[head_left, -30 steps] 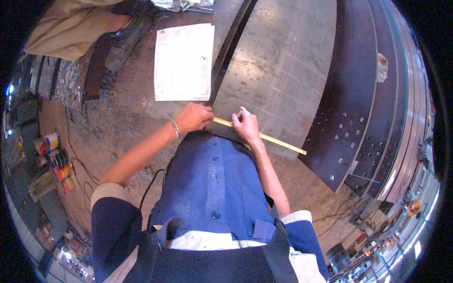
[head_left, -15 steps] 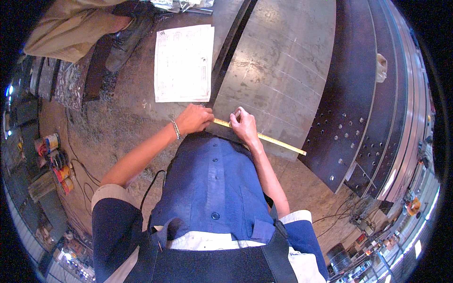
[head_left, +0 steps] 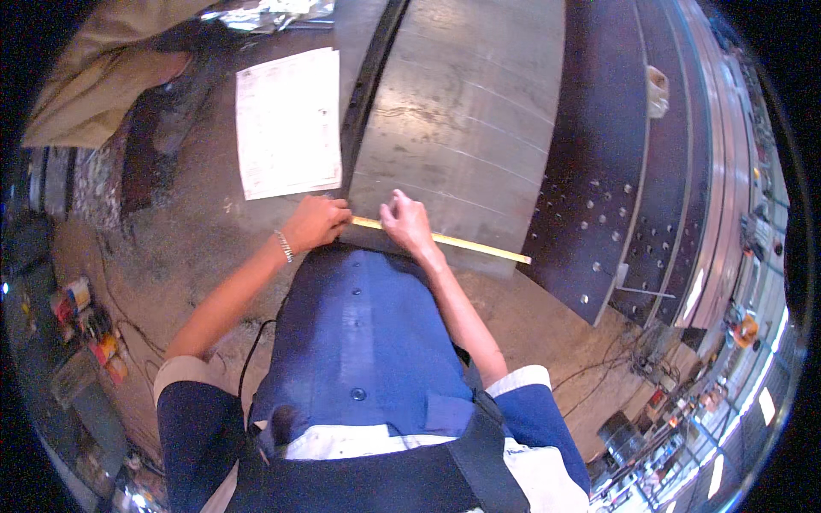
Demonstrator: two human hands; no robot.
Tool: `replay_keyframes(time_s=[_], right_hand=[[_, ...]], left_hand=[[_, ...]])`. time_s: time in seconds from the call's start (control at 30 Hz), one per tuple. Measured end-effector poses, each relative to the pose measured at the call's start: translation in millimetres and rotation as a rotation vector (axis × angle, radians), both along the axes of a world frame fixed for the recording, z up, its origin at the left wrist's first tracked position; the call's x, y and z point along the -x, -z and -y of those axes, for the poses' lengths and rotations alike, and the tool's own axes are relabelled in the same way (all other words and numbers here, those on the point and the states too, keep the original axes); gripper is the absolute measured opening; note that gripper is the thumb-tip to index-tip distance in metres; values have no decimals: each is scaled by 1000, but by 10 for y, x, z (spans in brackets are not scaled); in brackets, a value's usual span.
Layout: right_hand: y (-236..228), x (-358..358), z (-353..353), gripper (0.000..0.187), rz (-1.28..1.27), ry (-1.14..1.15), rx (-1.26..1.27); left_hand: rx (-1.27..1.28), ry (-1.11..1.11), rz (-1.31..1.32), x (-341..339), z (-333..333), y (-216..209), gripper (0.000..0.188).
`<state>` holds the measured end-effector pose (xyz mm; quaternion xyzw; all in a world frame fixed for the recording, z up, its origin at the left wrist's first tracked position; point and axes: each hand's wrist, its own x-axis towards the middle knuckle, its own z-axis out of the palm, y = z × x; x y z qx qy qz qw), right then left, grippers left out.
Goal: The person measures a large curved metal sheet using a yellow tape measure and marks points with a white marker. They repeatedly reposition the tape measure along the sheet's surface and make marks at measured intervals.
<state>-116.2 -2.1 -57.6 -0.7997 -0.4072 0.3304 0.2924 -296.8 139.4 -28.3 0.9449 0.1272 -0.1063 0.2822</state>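
A yellow measuring tape (head_left: 481,249) stretches across the near end of a grey steel plate (head_left: 466,145) that carries several thin light lines. My left hand (head_left: 316,221) pinches the tape's left part by the plate's left edge. Over the tape, a little in from that edge, my right hand (head_left: 406,222) is closed with its fingers bunched upward. Whatever it may hold is too small or hidden to name. From there the tape's free length runs right, its tip reaching past the plate's right edge.
White paper sheets (head_left: 288,124) lie left of a dark gap beside the plate. Dark steel plates with bolt holes (head_left: 594,162) are stacked on the right. Another person's trousered leg (head_left: 94,94) is at the upper left. Cables (head_left: 590,372) trail over the floor.
The whole view has shifted, so the plate, papers and hands appear farther left. Both hands keep about the same places along the tape.
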Motion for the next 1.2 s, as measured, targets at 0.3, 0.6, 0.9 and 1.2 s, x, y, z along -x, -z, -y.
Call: replay_keyframes(time_s=[0.3,0.6,0.9,1.2], right_hand=[[-27,-6,2,22,-55,6,-18],[-6,-6,4,21,-57,16,-46],[-6,3,-7,26,-38,13,3],[37,-30,2,21,-120,36,17]], left_hand=[[-49,24,17,-31,3,-50,10],[-27,20,77,-11,0,-2,13],[-21,17,-30,-21,0,-60,11],[-21,25,36,6,-7,11,12]])
